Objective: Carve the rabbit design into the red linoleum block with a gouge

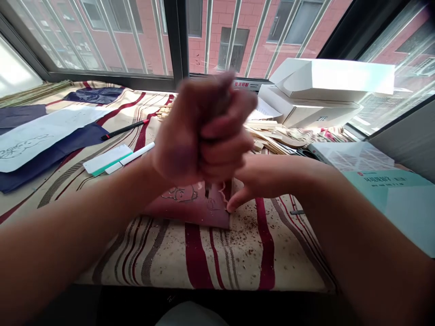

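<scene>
Home window corner, striped cloth [217, 258], barred window [231, 40], brick apartment block [204, 52] outside

Flat wood block [190, 206], red-brown on top, lying flat on striped cloth [163, 258], w/ fine wood chips [248, 235] scattered around it. Pale incised outline of a figure on top, partly behind L hand [200, 131]; block's R edge is cut jagged, lighter wood showing. L hand is a tight blurred fist above block, dark narrow tool [208, 190] showing below it, pointing down at block; contact unclear. R hand [265, 179] beside block, touching its R edge.
</scene>
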A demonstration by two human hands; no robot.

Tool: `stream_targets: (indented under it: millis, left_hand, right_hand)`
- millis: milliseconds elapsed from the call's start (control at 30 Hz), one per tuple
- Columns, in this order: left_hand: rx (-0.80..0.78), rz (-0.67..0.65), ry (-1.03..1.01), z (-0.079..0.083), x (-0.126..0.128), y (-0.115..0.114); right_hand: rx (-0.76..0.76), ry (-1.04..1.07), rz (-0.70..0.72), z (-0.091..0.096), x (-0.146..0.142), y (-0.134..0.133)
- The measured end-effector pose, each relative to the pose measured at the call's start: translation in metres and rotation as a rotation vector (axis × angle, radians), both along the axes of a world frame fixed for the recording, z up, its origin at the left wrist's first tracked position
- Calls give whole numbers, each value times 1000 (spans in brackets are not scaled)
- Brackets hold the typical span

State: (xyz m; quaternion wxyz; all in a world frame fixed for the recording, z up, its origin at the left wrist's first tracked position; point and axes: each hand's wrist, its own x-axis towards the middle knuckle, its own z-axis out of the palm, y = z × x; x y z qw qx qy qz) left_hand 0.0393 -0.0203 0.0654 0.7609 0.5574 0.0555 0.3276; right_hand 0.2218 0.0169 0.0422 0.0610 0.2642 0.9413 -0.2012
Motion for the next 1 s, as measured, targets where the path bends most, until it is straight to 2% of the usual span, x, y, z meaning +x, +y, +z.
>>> stream_targets:
  millis: [67, 133, 267, 367, 433, 467, 667, 833, 1000]
  left_hand:
    - [95, 161, 42, 5, -10, 3]
    - [182, 231, 84, 1, -17, 7]
    - [301, 434, 127, -18, -18, 11]
    - [329, 549, 118, -24, -11, 7]
    - [322, 573, 103, -24, -7, 3]
    - [317, 573, 104, -24, -4, 1]
    - [305, 566, 144, -21, 5, -7]
    - [307, 533, 164, -19, 4, -6]
    - [312, 496, 70, -23, 4, -5]
  right_hand:
    - [-10, -103, -54, 3, -1, 0]
    - [-22, -114, -39, 9, -1, -1]
    - [-12, 124, 79, 21, 0, -2]
    - [27, 264, -89, 24, -5, -4]
    - [39, 284, -165, 21, -9, -5]
    - [29, 299, -154, 18, -11, -5]
    - [-174, 382, 17, 10, -11, -2]
    - [-26, 150, -21, 12, -6, 2]
    - [-5, 29, 18, 12, 2, 4]
